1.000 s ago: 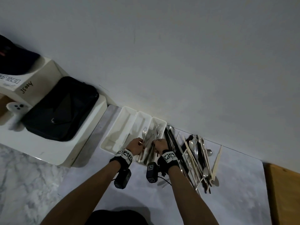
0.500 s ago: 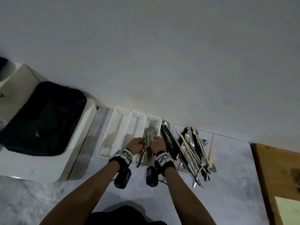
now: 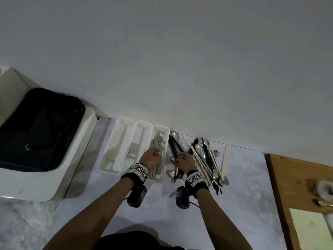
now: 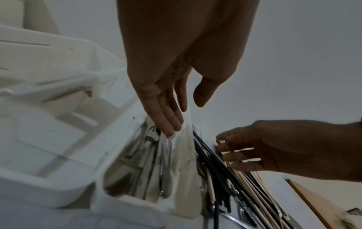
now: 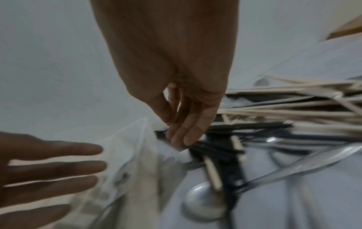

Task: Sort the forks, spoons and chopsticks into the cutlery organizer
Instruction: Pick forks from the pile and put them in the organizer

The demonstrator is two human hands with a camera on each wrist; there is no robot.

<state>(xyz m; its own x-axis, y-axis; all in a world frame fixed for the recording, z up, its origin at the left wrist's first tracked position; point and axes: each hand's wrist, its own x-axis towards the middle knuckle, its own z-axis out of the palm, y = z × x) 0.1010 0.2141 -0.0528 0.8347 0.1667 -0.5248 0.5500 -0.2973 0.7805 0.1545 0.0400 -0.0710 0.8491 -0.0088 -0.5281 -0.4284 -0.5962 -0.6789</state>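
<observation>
The white three-compartment organizer stands against the wall. Several forks lie in its right compartment; the other two look bare. My left hand hovers over that compartment, fingers straight, tips at the fork handles. My right hand is just right of the organizer, its straight fingertips touching black chopsticks. A spoon lies below them. Wooden chopsticks and more spoons are piled further right. Neither hand holds anything.
A black bag sits on a white unit left of the organizer. The wall runs right behind the cutlery. A wooden surface borders the marble counter on the right.
Both hands were together on forks at the organizer. The forks now lie in the right compartment, and the right hand has moved right onto the black chopsticks. The left hand has opened.
</observation>
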